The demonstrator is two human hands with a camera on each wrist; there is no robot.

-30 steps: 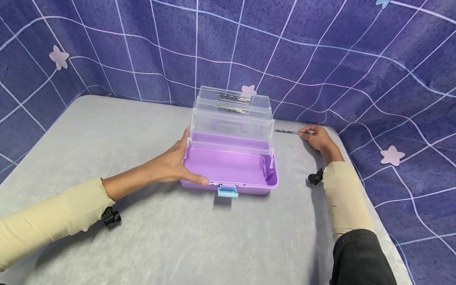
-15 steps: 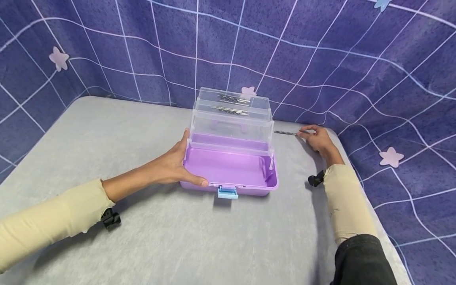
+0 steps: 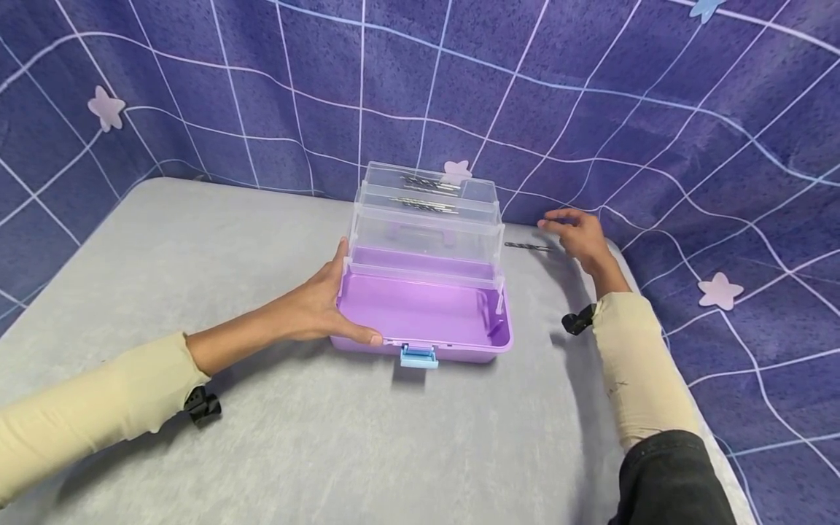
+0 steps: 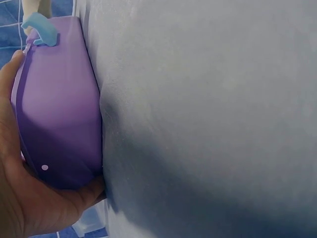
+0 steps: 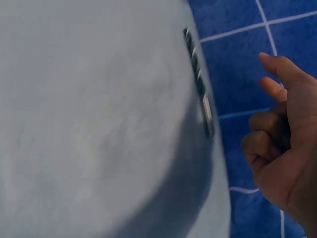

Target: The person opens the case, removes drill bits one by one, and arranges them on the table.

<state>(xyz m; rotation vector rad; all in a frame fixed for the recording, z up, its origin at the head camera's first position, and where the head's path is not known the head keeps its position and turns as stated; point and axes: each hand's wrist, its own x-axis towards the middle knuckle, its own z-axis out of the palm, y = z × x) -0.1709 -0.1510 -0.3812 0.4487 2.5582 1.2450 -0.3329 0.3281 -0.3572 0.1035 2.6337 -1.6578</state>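
Note:
A purple toolbox (image 3: 472, 355) stands with its clear tiered trays (image 3: 472, 235) raised at the back. My left hand (image 3: 321, 310) grips its left end, thumb on the front rim and fingers round the side; the left wrist view shows the same grip on the purple wall (image 4: 64, 99). Several twist drill bits (image 3: 428, 205) lie in the two upper trays. To the right of the box, a single drill bit (image 3: 527, 247) rests on the table near the back edge. Above and just right of it is my right hand (image 3: 577, 233), holding nothing, fingers loosely bent and apart from the bit.
A light blue latch (image 3: 418, 357) hangs at the front of the box. The grey table (image 3: 328, 452) ends close behind the trays, against a purple grid-patterned cloth (image 3: 295, 95) that also runs down the right side.
My right hand has let go of the drill bit and lifted up and away from it; the bit now lies on the table. The left hand keeps its hold on the toolbox.

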